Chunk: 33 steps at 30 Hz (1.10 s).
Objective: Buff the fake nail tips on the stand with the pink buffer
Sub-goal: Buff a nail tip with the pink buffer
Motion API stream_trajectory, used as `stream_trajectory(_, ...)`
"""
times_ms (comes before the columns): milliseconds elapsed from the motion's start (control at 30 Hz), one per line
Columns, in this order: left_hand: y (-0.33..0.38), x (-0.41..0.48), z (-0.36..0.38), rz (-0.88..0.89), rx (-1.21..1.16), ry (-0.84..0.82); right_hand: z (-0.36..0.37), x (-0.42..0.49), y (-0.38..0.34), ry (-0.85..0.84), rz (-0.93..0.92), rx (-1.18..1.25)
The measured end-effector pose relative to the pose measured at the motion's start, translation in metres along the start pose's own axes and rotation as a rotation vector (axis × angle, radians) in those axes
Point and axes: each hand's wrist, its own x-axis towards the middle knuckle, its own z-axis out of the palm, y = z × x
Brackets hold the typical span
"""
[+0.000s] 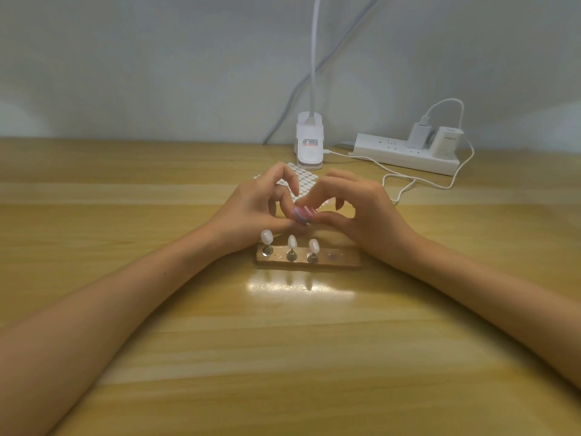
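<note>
A gold-coloured stand (336, 259) lies on the wooden table with three white fake nail tips (292, 241) upright on metal pegs along its left part. Its right part carries no tips. Just behind the stand, my right hand (355, 215) pinches the pink buffer (301, 214) between thumb and fingers. My left hand (254, 206) meets it from the left, its fingers curled around something small at the buffer's end; what it holds is hidden by the fingers.
A sheet of white oval stickers (303, 180) lies behind my hands. Further back stand a white clip lamp base (309, 143) and a white power strip (405, 154) with two plugged adapters. A white cable (408, 184) loops across the table at the right.
</note>
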Motion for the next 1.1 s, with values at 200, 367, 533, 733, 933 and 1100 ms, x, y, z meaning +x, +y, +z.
stream_trajectory(200,0.0006,-0.0009,-0.0002,-0.005,-0.024,0.002,0.0041,-0.0023,-0.0026,0.004,-0.073,0.008)
stream_trajectory(367,-0.0001,-0.0007,0.0003,-0.003,-0.017,-0.010,0.0002,-0.0019,0.0004,0.017,-0.027,0.024)
stream_trajectory(533,-0.0022,0.0000,0.0001,-0.001,-0.011,-0.011,-0.0002,-0.0010,0.0016,0.016,0.018,0.047)
stream_trajectory(733,-0.0029,0.0005,-0.0001,0.003,-0.016,-0.014,-0.0006,-0.0011,0.0014,0.002,0.009,0.042)
stream_trajectory(933,-0.0023,0.0002,-0.0007,0.009,-0.010,-0.022,0.0007,-0.0007,0.0001,-0.013,-0.012,0.023)
stream_trajectory(1100,-0.0014,0.0001,-0.0015,-0.003,-0.032,-0.024,0.0003,-0.0008,-0.0003,-0.010,-0.027,-0.005)
